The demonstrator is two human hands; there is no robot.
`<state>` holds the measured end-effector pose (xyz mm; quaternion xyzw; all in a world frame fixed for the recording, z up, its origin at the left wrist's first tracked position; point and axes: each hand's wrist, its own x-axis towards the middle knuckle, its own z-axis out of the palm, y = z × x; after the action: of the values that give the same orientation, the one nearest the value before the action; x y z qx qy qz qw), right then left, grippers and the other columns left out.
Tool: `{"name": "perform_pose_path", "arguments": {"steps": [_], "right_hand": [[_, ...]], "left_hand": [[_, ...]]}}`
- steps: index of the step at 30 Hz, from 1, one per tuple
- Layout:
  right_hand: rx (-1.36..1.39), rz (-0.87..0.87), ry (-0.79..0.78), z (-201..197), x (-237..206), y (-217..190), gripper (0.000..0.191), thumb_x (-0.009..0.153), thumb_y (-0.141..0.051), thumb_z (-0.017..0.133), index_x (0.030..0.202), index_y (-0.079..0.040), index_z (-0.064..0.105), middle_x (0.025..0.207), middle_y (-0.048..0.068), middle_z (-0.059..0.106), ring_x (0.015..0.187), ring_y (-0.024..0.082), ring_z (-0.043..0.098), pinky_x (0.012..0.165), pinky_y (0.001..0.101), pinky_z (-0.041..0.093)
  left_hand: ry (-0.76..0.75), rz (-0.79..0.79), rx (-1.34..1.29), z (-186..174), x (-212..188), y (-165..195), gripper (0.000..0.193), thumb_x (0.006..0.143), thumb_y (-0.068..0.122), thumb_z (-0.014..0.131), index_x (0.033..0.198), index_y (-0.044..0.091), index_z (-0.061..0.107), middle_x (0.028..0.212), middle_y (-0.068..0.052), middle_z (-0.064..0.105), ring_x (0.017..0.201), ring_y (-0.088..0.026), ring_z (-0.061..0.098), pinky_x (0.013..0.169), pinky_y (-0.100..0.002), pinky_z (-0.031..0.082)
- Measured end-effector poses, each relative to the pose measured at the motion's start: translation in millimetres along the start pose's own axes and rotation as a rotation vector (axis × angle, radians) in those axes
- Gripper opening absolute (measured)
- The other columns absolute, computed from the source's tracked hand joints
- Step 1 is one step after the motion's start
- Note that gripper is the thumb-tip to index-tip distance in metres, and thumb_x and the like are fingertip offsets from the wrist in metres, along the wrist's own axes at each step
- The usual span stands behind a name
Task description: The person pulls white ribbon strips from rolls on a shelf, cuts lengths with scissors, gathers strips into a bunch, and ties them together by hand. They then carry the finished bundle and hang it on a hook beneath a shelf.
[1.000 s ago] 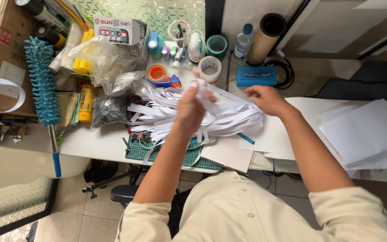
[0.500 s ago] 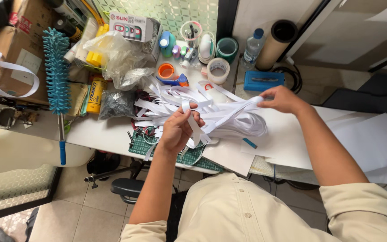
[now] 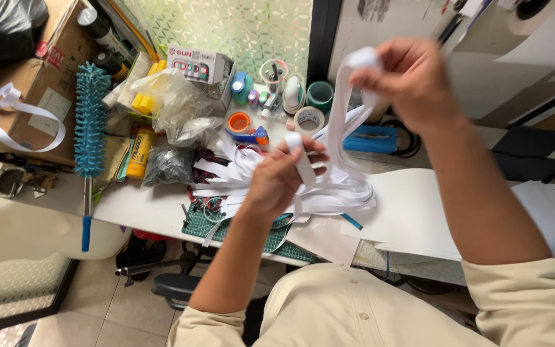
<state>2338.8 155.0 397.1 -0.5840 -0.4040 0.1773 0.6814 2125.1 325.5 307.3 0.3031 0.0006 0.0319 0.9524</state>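
So here we've got one long white paper strip (image 3: 336, 122) strung between both hands. Our right hand (image 3: 412, 80) is up high and far, fingers pinched on the strip's top end; our left hand (image 3: 281, 177) sits lower and nearer, fingers closed around the other end, just above the pile of loose strips (image 3: 329, 193) on the white table (image 3: 142, 205). The strip's long axis runs almost straight up and down, leaning right toward the top. Left hand's the one closer to the pile and the green cutting mat (image 3: 277, 241).
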Motion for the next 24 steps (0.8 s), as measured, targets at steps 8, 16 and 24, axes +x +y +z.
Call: {"name": "perform_pose_path", "arguments": {"steps": [8,16,24], "right_hand": [[0.069,-0.07,0.026,-3,20,-100,0.013,0.108,-0.017,0.075,0.1,-0.006,0.072,0.086,0.001,0.07,0.07,0.007,0.065,0.059,0.0209,0.049],[0.119,0.308,-0.056,50,12,-108,0.022,0.106,-0.023,0.069,0.103,-0.001,0.073,0.09,0.006,0.074,0.068,0.009,0.066,0.059,0.0247,0.054],[-0.45,0.272,0.07,39,-8,-34,0.028,0.094,-0.033,0.074,0.098,-0.006,0.074,0.079,-0.001,0.071,0.066,0.005,0.065,0.058,0.025,0.056]], "left_hand": [[-0.109,0.261,0.114,47,-8,77,0.029,0.113,0.018,0.054,0.135,0.001,0.06,0.124,-0.018,0.068,0.117,-0.031,0.069,0.107,-0.049,0.055],[-0.124,0.059,0.076,67,26,26,0.036,0.111,0.028,0.052,0.134,0.001,0.058,0.13,-0.014,0.067,0.123,-0.024,0.063,0.109,-0.043,0.051],[-0.163,0.083,0.295,46,52,-12,0.026,0.113,0.015,0.061,0.129,-0.005,0.057,0.102,-0.013,0.066,0.093,-0.025,0.067,0.087,-0.041,0.055]]}}
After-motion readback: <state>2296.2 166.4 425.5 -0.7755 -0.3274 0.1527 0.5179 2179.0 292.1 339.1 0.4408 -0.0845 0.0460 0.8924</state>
